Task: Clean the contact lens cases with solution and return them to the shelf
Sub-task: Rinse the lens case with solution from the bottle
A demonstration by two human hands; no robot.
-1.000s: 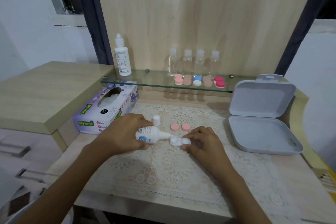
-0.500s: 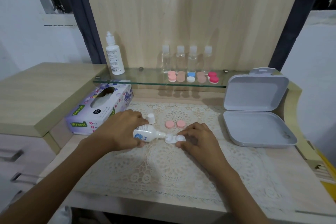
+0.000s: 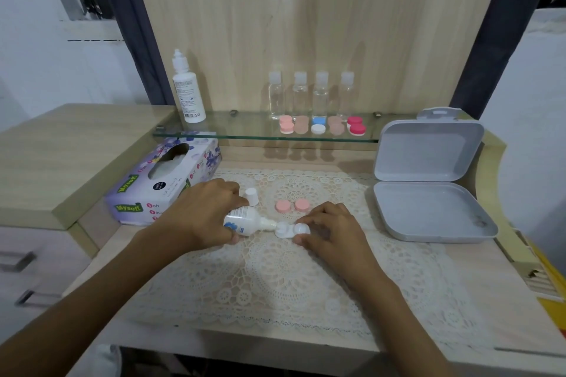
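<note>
My left hand (image 3: 200,213) grips a small white solution bottle (image 3: 245,220), tipped sideways with its nozzle over the left well of a white lens case (image 3: 289,229). That case lies on the lace mat (image 3: 275,278), and my right hand (image 3: 332,231) pinches its right end. Two pink caps (image 3: 292,206) lie just behind it, and the bottle's white cap (image 3: 251,196) stands beside my left hand. On the glass shelf (image 3: 245,131) sit several lens cases (image 3: 321,125) in pink, tan, blue-white and red.
A tall white bottle (image 3: 187,89) stands at the shelf's left end, with several clear small bottles (image 3: 309,93) behind the cases. A tissue box (image 3: 165,180) lies left of the mat. An open grey plastic box (image 3: 428,180) sits to the right.
Both hands keep the same hold on the bottle and the case. Only the camera view has shifted slightly.
</note>
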